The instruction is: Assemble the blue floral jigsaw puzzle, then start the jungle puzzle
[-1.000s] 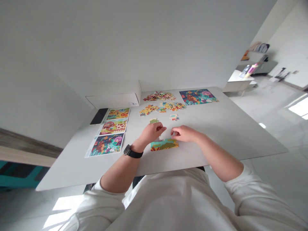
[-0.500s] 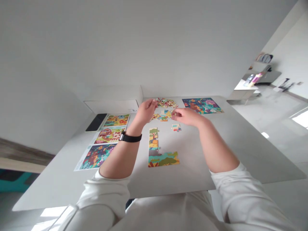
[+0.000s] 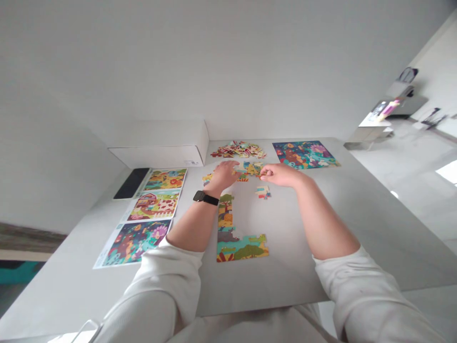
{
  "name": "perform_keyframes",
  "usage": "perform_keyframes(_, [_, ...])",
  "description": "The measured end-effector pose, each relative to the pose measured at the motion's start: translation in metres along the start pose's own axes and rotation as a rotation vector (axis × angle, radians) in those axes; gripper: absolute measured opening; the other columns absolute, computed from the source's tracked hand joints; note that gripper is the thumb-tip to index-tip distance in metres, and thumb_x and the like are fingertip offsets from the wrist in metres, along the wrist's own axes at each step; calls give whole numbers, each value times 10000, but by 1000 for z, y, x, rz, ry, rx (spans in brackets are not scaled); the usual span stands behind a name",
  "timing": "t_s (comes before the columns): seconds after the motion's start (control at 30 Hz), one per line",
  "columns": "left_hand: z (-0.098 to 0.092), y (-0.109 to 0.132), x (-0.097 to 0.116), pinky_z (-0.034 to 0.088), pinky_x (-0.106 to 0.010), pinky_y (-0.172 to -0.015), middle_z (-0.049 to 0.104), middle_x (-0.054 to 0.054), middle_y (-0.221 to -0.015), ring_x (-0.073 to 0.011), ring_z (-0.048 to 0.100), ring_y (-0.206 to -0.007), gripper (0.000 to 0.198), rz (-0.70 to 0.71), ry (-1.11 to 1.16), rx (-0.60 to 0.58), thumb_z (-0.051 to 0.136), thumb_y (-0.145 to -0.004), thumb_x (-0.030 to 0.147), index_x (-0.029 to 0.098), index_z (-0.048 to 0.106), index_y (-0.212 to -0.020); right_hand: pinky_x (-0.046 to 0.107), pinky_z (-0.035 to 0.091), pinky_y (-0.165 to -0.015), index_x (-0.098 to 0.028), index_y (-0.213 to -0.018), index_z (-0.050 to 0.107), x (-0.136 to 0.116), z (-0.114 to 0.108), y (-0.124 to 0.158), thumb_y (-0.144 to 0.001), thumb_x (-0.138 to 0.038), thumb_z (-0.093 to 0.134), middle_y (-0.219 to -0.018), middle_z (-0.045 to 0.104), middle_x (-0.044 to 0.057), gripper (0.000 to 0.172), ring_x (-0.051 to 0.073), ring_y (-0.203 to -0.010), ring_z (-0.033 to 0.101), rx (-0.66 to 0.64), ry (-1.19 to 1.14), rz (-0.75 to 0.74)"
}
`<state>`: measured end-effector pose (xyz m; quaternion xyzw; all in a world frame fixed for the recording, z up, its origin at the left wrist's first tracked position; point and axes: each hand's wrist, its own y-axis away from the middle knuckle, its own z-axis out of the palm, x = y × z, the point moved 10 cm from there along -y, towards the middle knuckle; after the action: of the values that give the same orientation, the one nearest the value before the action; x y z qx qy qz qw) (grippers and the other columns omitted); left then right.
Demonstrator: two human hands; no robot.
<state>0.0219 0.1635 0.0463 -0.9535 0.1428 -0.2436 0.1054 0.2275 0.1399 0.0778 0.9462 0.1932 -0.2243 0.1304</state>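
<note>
My left hand is over the loose puzzle pieces in the middle of the table, its fingers apart and pointing right. At the right end of these pieces is my right hand, its thumb and fingers pinched on what looks like a puzzle piece. Nearer to me lies an L-shaped joined puzzle part with a tree, an animal and a crocodile. A few light pieces sit just below my right hand. Behind both hands is a heap of pieces.
A long white box stands at the back left. Before it lie a black phone and a sheet with three pictures. A finished dark blue puzzle lies at the back right of the grey table.
My left hand has come down from beside the heap to the loose pieces, and its fingers have opened. My right hand stays near the same pieces. The view has shifted slightly.
</note>
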Motion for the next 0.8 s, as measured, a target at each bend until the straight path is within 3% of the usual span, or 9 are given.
perform_keyframes(0.17, [22, -2, -3, 421, -465, -1232, 718, -182, -1444, -339, 637, -1389, 440, 37, -46, -77, 695, -962, 311, 162, 704, -1376, 293, 498, -818, -269, -1165, 796, -2, 6, -3, -948, -458, 816, -1112, 833, 73, 289, 235, -935, 742, -17, 23, 18])
perform_keyframes(0.33, [19, -5, -5, 476, -472, -1185, 727, -157, -1404, -336, 657, -1338, 457, 47, 2, -66, 752, -898, 309, 205, 717, -1341, 302, 500, -800, -265, -1162, 795, -2, 11, -5, -982, -428, 759, -1099, 837, 72, 246, 238, -941, 744, -31, 64, -9])
perform_keyframes(0.43, [9, -5, -8, 509, -427, -1138, 734, -149, -1349, -299, 679, -1270, 477, 31, 94, -19, 769, -852, 262, 189, 724, -1321, 304, 498, -798, -263, -1157, 792, -1, 13, -7, -985, -420, 754, -1103, 835, 70, 236, 236, -934, 742, -44, 62, -12])
perform_keyframes(0.6, [-14, -3, -21, 568, -316, -875, 787, -91, -1080, -189, 720, -901, 359, -124, 334, -6, 688, -890, 224, 178, 755, -1240, 303, 502, -810, -255, -1162, 796, 0, 13, -6, -952, -433, 807, -1106, 835, 82, 275, 239, -922, 746, -43, 46, 7])
perform_keyframes(0.8, [-63, 7, -7, 558, -269, -780, 788, -74, -1016, -169, 697, -845, 305, -124, 504, 92, 758, -852, 298, 174, 772, -1130, 288, 497, -816, -237, -1182, 792, -5, 6, 1, -1006, -365, 716, -1081, 834, 74, 231, 214, -901, 738, 43, 36, -2])
